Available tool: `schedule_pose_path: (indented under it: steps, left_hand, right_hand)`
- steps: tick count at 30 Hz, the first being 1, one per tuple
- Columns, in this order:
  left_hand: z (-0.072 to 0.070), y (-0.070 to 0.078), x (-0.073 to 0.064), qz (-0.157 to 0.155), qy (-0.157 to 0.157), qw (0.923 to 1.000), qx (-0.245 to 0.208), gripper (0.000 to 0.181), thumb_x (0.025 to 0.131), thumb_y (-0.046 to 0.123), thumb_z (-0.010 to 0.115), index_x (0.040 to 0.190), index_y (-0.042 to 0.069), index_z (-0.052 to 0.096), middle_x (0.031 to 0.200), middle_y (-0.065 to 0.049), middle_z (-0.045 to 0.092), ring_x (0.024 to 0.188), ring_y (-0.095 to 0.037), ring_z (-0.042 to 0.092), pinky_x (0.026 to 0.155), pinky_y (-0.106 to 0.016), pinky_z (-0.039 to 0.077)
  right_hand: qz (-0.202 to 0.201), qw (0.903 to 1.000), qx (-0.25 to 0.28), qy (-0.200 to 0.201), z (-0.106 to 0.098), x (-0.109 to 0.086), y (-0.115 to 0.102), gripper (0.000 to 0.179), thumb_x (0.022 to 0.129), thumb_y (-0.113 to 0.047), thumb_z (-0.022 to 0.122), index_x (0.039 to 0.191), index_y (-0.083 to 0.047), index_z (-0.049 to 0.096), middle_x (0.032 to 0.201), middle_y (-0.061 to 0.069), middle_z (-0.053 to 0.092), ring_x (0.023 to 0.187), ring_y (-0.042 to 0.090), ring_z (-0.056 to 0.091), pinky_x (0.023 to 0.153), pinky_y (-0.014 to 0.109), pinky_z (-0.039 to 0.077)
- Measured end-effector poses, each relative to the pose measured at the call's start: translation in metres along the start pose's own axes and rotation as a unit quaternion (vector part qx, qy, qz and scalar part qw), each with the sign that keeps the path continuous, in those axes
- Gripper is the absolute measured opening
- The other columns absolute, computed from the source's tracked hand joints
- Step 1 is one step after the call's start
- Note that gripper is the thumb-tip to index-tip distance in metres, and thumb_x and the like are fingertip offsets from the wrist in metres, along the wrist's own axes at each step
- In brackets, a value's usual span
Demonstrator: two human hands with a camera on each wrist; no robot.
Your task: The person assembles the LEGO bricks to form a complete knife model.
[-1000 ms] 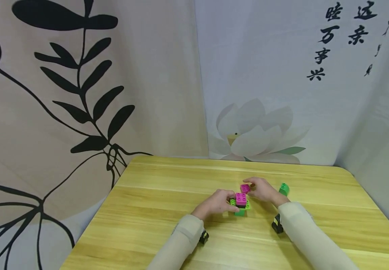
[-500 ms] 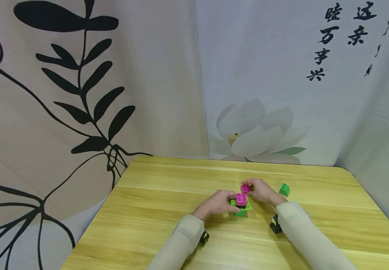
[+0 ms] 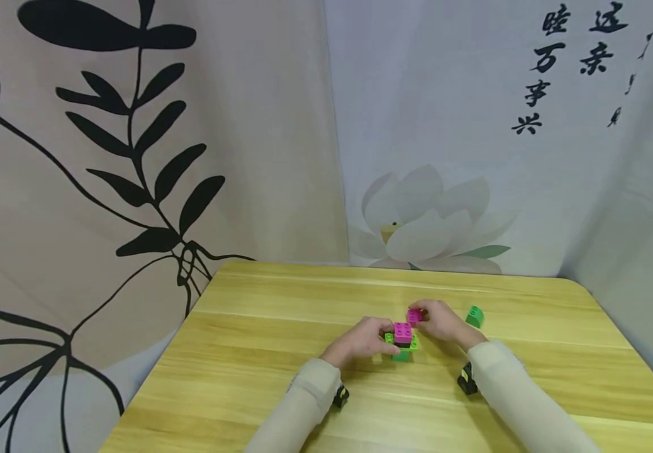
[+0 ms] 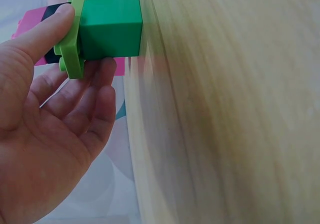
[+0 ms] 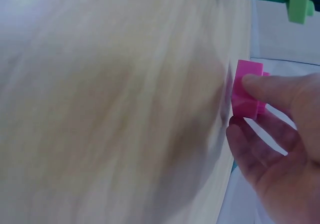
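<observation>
My left hand (image 3: 363, 340) grips a small stack of toy building bricks (image 3: 403, 333) from its left side. In the left wrist view the stack shows a dark green brick (image 4: 112, 28) at the bottom, then a lime green plate (image 4: 75, 38), a black layer and a pink brick (image 4: 30, 22) on top. The thumb presses near the lime plate's edge. Just behind and right of the stack, my right hand (image 3: 440, 321) pinches a separate pink brick (image 5: 246, 88) between thumb and fingers. That brick is apart from the stack.
A green brick with a curved side (image 3: 475, 316) lies on the wooden table (image 3: 258, 390), right of my right hand. A printed curtain (image 3: 281, 126) hangs behind the table's back edge. Black devices are strapped under both wrists.
The pink brick in my right hand has shifted slightly to the right, away from the stack. My left hand and the stack stay nearly still.
</observation>
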State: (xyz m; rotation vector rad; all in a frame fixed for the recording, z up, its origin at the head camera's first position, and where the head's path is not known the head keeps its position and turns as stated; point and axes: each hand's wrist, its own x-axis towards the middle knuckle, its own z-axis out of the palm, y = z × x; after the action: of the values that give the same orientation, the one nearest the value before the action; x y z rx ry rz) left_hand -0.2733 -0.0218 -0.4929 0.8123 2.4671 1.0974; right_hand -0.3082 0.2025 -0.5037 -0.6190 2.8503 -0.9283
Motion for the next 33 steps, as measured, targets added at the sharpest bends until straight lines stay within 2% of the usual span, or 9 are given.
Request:
schedule_pose_path:
  steps: [10,22,29,33]
  left_hand:
    - [-0.001,-0.001,0.001,-0.002,-0.001,1.0,0.004,0.025,0.081,0.024,0.077,0.099,0.014,0.064,0.09,0.011,0.065,0.077,-0.002,0.056,0.072,-0.019,0.046]
    - [-0.004,0.001,0.001,0.002,-0.004,0.9999,0.016,0.023,0.082,0.025,0.076,0.099,0.015,0.064,0.092,0.012,0.065,0.079,-0.004,0.055,0.075,-0.02,0.045]
    - [-0.003,0.0,0.002,0.007,-0.004,0.9997,0.023,0.028,0.081,0.026,0.076,0.103,0.014,0.065,0.097,0.009,0.067,0.081,-0.002,0.054,0.076,-0.02,0.045]
    - [-0.002,-0.001,0.001,0.004,-0.004,0.9998,0.021,0.027,0.081,0.027,0.076,0.102,0.015,0.065,0.095,0.011,0.065,0.08,-0.003,0.054,0.075,-0.021,0.044]
  right_hand:
    - [-0.014,0.9998,0.012,0.011,-0.012,-0.013,-0.006,0.037,0.084,-0.004,0.07,0.119,0.004,0.06,0.106,0.009,0.064,0.101,0.028,0.06,0.083,0.041,0.05]
    - [-0.075,0.9967,-0.007,0.029,-0.028,-0.031,-0.023,0.036,0.087,-0.004,0.067,0.12,0.005,0.058,0.106,0.01,0.063,0.096,0.026,0.06,0.078,0.04,0.052]
    - [-0.09,0.9955,-0.012,0.026,-0.034,-0.038,-0.032,0.036,0.088,-0.004,0.065,0.122,0.005,0.057,0.109,0.011,0.063,0.094,0.025,0.061,0.078,0.04,0.052]
    - [-0.101,0.9944,-0.014,0.028,-0.037,-0.043,-0.04,0.035,0.088,-0.004,0.065,0.122,0.005,0.057,0.108,0.01,0.063,0.094,0.024,0.06,0.078,0.04,0.052]
